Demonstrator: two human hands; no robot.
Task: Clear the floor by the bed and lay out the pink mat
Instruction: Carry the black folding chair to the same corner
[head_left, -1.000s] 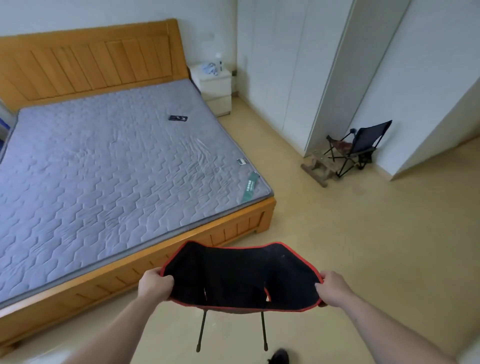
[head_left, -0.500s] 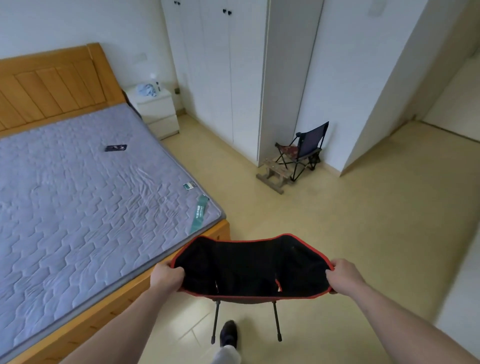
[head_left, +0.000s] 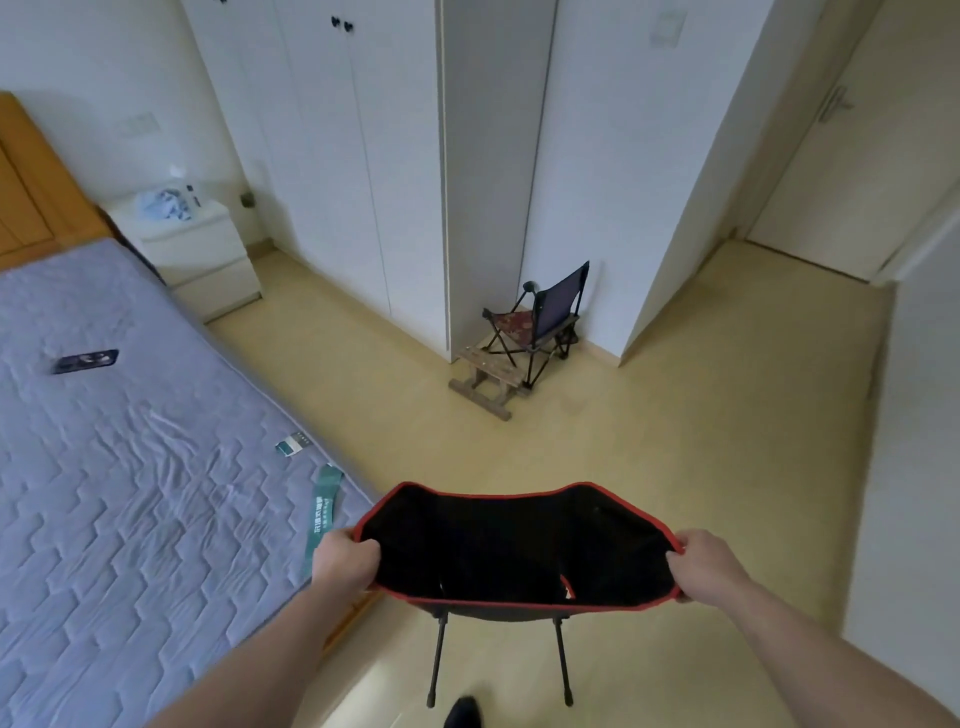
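I hold a black folding chair (head_left: 514, 551) with red trim in front of me, lifted off the beige floor (head_left: 701, 441), its two thin black legs hanging down. My left hand (head_left: 345, 564) grips the seat's left edge and my right hand (head_left: 701, 564) grips its right edge. The bed (head_left: 130, 493) with a grey quilted mattress lies to my left, its corner just beside the chair. No pink mat is in view.
A small dark folding chair (head_left: 540, 322) and a low wooden stool (head_left: 485, 382) stand by the white wardrobe (head_left: 363, 156). A white nightstand (head_left: 192, 249) sits beside the bed's headboard. A phone (head_left: 85, 360) lies on the mattress. A closed door (head_left: 841, 156) is at the far right.
My view has swung right, from the bed toward the wardrobe and door. The chair in both hands has come along and now hangs past the bed's corner.
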